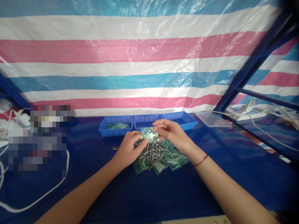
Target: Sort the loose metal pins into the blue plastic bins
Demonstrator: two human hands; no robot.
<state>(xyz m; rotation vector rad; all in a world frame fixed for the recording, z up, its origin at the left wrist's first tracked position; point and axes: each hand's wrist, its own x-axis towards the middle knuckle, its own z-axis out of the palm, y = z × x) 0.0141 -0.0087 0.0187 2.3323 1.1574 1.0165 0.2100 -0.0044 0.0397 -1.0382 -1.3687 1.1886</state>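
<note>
Between my two hands is a small clear plastic bag (149,134) with green edging. My left hand (129,147) grips its left side between thumb and fingers. At the bag's right edge, the thumb and fingers of my right hand (171,133) pinch it. What the bag holds is too blurred to make out. Right below lies a heap of loose metal screws (153,154), their exact type hard to tell. Several green-tinted plastic bags (176,160) lie under and around the heap. A few more metal pieces (115,148) stick out left of my left hand.
Three joined blue bins (116,132) stand behind my hands; the left one contains a green plastic bag (118,126). A clear plastic lid (212,119) lies to their right. White cables (67,161) run along the left side, beside a pixelated area. Blue metal posts (243,71) frame the table.
</note>
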